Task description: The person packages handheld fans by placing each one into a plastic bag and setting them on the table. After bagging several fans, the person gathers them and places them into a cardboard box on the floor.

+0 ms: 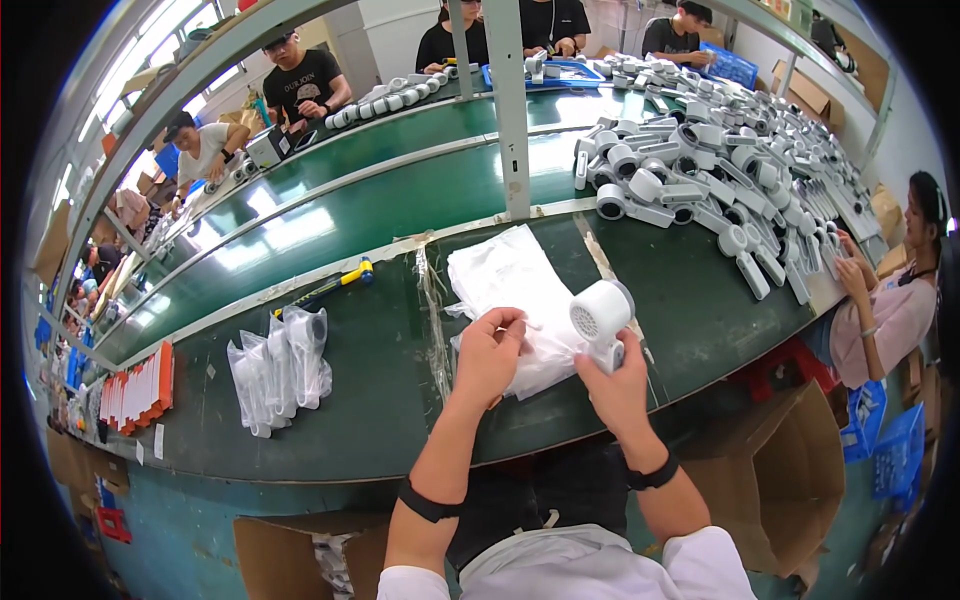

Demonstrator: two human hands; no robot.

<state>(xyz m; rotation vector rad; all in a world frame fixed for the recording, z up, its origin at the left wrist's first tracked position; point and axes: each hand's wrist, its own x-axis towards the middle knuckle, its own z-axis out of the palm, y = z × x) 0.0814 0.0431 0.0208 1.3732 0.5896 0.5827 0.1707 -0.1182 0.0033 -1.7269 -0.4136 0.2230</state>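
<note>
Round-headed white device (598,312) sits in the curled right hand (617,385); the left hand (487,358) pinches crinkled plastic bags (508,268).

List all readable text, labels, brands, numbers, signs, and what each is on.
Black T-shirt, upper left: lettering above a print; wording not copied here.
Black T-shirt, top centre: chest mark, too small to read.
White handheld device in the right hand: no legible text.
</note>
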